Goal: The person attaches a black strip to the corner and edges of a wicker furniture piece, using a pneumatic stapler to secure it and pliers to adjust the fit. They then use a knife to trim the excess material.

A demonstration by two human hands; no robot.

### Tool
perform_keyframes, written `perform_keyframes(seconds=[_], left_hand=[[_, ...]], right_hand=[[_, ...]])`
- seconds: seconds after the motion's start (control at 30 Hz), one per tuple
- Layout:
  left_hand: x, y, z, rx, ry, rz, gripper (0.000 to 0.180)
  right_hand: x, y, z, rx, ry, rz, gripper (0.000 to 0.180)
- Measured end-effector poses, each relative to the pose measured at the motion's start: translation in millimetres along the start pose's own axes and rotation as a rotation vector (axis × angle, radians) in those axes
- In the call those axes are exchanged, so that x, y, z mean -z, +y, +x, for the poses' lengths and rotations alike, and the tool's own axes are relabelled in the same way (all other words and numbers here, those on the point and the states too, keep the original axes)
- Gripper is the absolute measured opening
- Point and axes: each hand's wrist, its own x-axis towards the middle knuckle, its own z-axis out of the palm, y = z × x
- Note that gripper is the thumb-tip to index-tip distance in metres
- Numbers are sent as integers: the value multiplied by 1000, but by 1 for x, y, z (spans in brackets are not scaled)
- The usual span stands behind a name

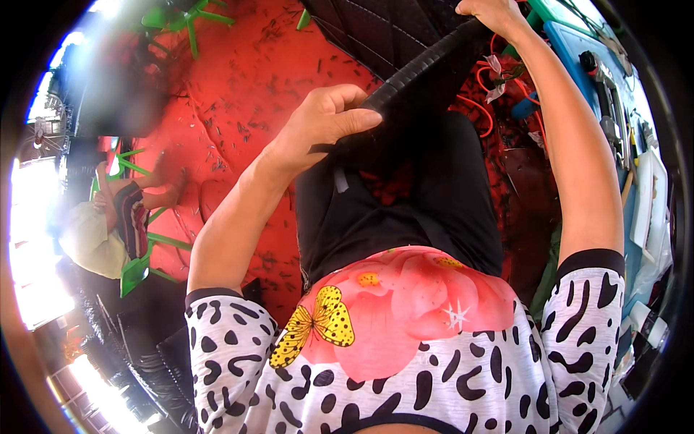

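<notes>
A black padded panel [421, 66] with a ribbed edge slants above my lap, rising toward the right. My left hand [322, 126] is closed on its lower left end, thumb laid over the edge and the other fingers partly hidden behind. At the upper right end my right hand [495, 16] grips the same edge, its fingers partly cut off by the picture's rim. Just beyond stands a large black piece with quilted stitching [361, 29]. Whether it joins the panel I cannot tell. A small grey tab [341, 179] shows below my left hand.
Dark scraps litter the red floor [246, 94]. Orange cords [477, 116] lie beyond my right knee. A blue table [571, 43] on the right holds tools and a white tray [650, 206]. Another person [97, 235] sits at left near green stools [137, 273].
</notes>
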Motion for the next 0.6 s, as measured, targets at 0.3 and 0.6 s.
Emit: perform_keyframes(seconds=[0.3, 0.6], left_hand=[[-4, -11, 9, -103, -67, -231, 29], [12, -13, 14, -141, -149, -125, 37]], right_hand=[[3, 18, 7, -66, 108, 56, 54], [-1, 52, 33, 155, 41, -65, 50]])
